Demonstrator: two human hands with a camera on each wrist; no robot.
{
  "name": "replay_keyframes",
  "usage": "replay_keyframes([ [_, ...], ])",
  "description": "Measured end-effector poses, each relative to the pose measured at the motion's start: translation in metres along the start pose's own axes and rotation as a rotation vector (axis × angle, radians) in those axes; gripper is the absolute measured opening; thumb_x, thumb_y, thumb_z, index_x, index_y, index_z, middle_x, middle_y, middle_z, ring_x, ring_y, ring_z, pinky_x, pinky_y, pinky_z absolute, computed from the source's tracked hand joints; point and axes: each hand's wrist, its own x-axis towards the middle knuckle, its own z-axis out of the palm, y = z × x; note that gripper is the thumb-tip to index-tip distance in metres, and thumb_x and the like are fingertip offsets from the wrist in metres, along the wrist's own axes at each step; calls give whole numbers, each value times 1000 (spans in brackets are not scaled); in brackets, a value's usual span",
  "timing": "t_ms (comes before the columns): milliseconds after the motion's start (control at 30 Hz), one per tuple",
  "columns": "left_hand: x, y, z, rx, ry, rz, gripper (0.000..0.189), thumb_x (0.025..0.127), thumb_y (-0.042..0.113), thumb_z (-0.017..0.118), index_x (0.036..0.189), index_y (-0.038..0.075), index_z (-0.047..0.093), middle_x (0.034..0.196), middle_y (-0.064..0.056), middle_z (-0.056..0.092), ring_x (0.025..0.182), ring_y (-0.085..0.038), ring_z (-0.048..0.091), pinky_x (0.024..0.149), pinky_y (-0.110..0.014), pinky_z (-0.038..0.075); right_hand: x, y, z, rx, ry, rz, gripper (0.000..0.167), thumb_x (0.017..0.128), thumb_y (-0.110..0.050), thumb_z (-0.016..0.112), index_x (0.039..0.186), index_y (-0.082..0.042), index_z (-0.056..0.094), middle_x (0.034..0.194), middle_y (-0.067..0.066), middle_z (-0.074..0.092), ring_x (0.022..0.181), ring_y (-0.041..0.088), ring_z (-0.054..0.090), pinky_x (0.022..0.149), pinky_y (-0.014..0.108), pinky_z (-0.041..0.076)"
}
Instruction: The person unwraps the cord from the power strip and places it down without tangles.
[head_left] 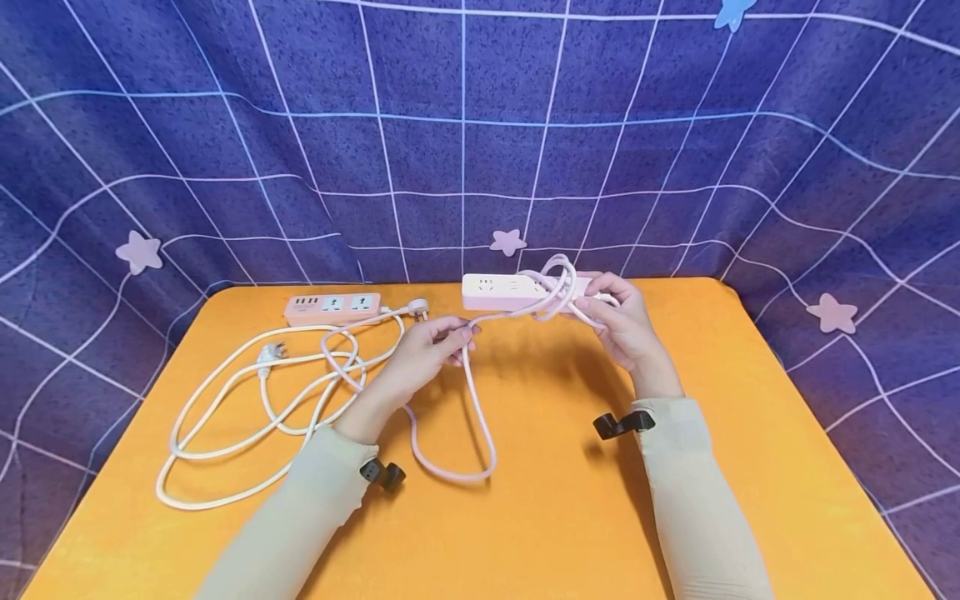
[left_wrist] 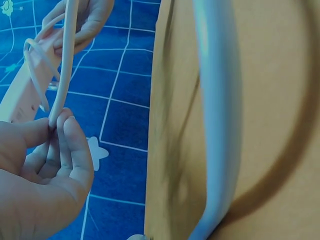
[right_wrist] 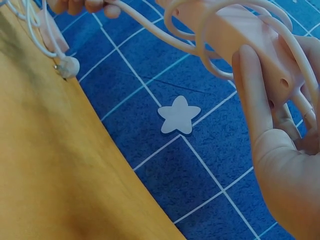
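A pale pink power strip [head_left: 498, 292] is held up over the far edge of the table, its sockets facing the head camera. My right hand [head_left: 626, 329] grips its right end, with the thumb and fingers around the body. Loops of its cord [head_left: 558, 287] wind around that end of the strip. Between thumb and fingertips my left hand [head_left: 431, 354] pinches the cord, left of the strip. From there a length of cord [head_left: 480, 417] hangs down in a bend toward the tabletop. The right wrist view shows the strip's underside [right_wrist: 225, 35] with the cord looped over it.
At the back left of the orange table [head_left: 570, 517] lies a second, peach power strip [head_left: 333, 308]. Its white cord [head_left: 217, 454] spreads in wide loops, with a plug [head_left: 270, 357] among them. Another plug [head_left: 417, 308] lies beside the strip. A dark blue gridded curtain [head_left: 420, 150] stands behind.
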Motion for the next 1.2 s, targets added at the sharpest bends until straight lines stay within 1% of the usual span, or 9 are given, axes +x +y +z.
replay_keyframes([
  [100,4,0,-1,5,21,4,31,110,18,61,130,-4,69,110,-23,73,85,-14,68,78,-25,61,0,1,-1,3,-10,-1,31,88,25,53,89,-3,68,120,13,70,101,24,75,83,41,65],
  [233,9,1,-2,19,44,20,31,110,18,60,128,-5,69,112,-30,71,81,-11,66,76,-23,60,0,1,-2,-6,-23,0,32,89,24,52,90,-3,68,120,13,69,101,24,75,83,41,65],
  [367,13,1,-4,48,65,42,26,112,14,55,123,-5,67,113,-30,70,82,-12,65,77,-23,59,0,1,-3,-16,-44,4,32,89,24,52,90,-4,68,121,12,69,102,23,74,83,41,65],
  [467,15,2,-7,65,80,47,22,112,14,54,122,-1,67,112,-26,71,82,-13,66,79,-27,60,-1,1,-2,-28,-54,9,32,88,23,53,90,-5,68,121,11,69,102,22,74,83,41,65],
  [600,21,5,-13,88,101,49,24,112,17,56,126,1,68,101,-15,71,83,-17,66,83,-32,61,-1,0,-2,-33,-59,13,31,88,23,54,90,-5,68,122,12,68,101,22,74,84,41,65],
  [700,25,9,-17,105,121,54,25,111,17,57,129,2,68,95,-7,67,83,-19,66,81,-29,60,-1,0,-1,-41,-71,21,31,88,23,54,89,-6,68,123,12,67,102,22,73,84,42,65],
  [833,31,15,-22,122,142,76,27,111,19,59,130,3,68,94,-5,66,82,-17,66,78,-24,59,-1,0,-2,-52,-86,33,33,88,22,54,89,-7,69,123,10,67,104,21,72,85,43,65],
  [1067,38,30,-31,133,141,154,31,110,25,60,129,1,71,101,-8,70,83,-12,66,79,-27,60,-2,1,-2,-52,-82,34,34,88,23,55,90,-8,70,120,9,70,105,21,73,84,41,65],
  [1200,36,39,-35,198,170,177,30,110,31,61,126,8,73,104,-9,72,85,-16,66,65,-25,55,-1,1,-3,-74,-66,44,33,88,21,58,90,-9,71,120,8,70,103,19,73,83,36,65],
])
